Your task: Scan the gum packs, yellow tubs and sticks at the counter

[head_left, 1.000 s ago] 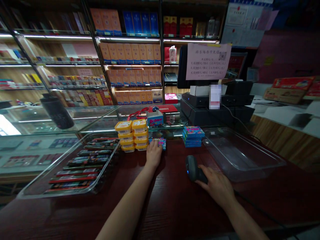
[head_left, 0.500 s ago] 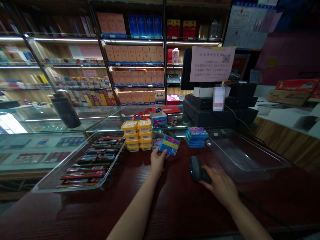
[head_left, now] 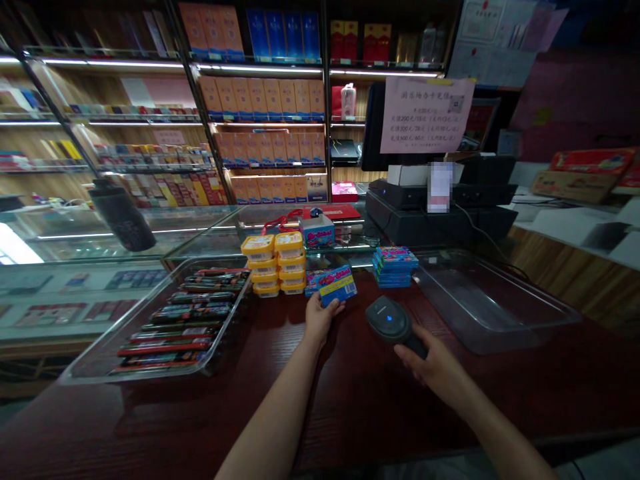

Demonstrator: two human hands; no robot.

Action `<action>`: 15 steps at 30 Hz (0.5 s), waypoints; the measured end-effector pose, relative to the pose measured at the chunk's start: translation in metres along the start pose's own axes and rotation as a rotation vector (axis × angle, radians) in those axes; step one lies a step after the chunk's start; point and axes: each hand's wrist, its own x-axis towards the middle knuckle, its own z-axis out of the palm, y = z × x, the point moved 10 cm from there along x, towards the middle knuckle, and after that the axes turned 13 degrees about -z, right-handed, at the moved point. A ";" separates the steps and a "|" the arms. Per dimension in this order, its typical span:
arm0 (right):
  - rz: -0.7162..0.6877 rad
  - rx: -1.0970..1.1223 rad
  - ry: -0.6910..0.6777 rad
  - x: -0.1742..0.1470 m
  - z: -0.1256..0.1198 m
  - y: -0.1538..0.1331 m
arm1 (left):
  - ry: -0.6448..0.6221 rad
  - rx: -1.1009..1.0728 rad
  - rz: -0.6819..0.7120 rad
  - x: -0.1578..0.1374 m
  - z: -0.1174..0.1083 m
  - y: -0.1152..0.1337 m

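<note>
My left hand (head_left: 321,317) is closed on the lower edge of a small blue box (head_left: 340,287) with pink lettering, a yellow band and a barcode facing me. In my right hand (head_left: 436,363) is the handle of a dark barcode scanner (head_left: 389,319), its blue light lit on top and its head towards the box. Scanner and box are apart. Behind the held box, more blue packs (head_left: 311,281) are partly hidden. To its left rise two stacks of yellow-lidded tubs (head_left: 276,263). A stack of similar blue boxes (head_left: 395,267) stands beyond the scanner.
A clear tray (head_left: 213,357) of long thin packets lies at left, another clear tray (head_left: 540,313) at right. At the back stand a cash drawer (head_left: 425,223) and a monitor bearing a paper notice (head_left: 425,115). A dark bottle (head_left: 123,217) stands on the glass counter.
My right hand has turned the scanner, so its top now shows and its head points more towards the box. My left hand has tilted the blue box slightly. The view has shifted a little.
</note>
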 end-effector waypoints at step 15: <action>0.084 0.214 -0.018 -0.001 0.011 -0.006 | 0.037 0.039 0.018 -0.003 -0.001 0.004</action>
